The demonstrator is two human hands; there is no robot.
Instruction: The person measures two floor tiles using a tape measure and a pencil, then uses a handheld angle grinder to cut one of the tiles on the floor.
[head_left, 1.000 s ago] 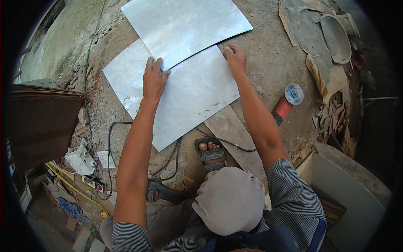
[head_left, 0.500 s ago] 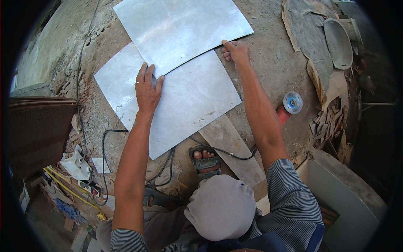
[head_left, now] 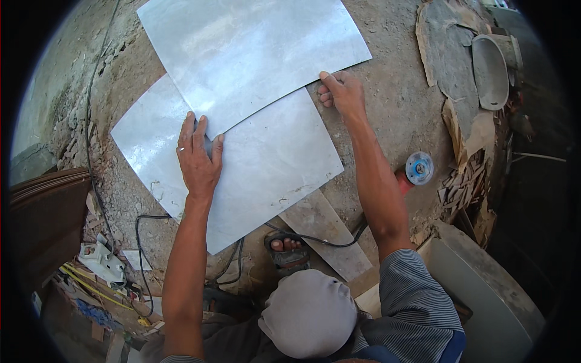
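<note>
Two pale, glossy square slabs lie on the dusty ground, the upper slab [head_left: 260, 51] overlapping the lower one [head_left: 272, 169]. My left hand [head_left: 198, 157] rests with fingers apart at the upper slab's lower-left corner, over the lower slab. My right hand [head_left: 342, 94] pinches the upper slab's edge near its right end, thumb on top and other fingers curled. An angle grinder [head_left: 408, 180] with a red body and a blue-centred disc lies right of my right forearm, which partly hides it. A narrow beige board [head_left: 336, 242] sticks out from under the lower slab, a black cable across it.
An oval basin [head_left: 490, 72], torn sheets and broken tile pieces [head_left: 460, 190] lie at the right. A concrete ledge [head_left: 496, 284] is at lower right. At left are dark stacked panels [head_left: 45, 224], a white socket block [head_left: 101, 261] and cables. My sandalled foot [head_left: 287, 251] is below the slabs.
My right hand has moved from beside the lower slab onto the upper slab's edge and closed on it. The whole scene has shifted down in view; the slabs also appear further left.
</note>
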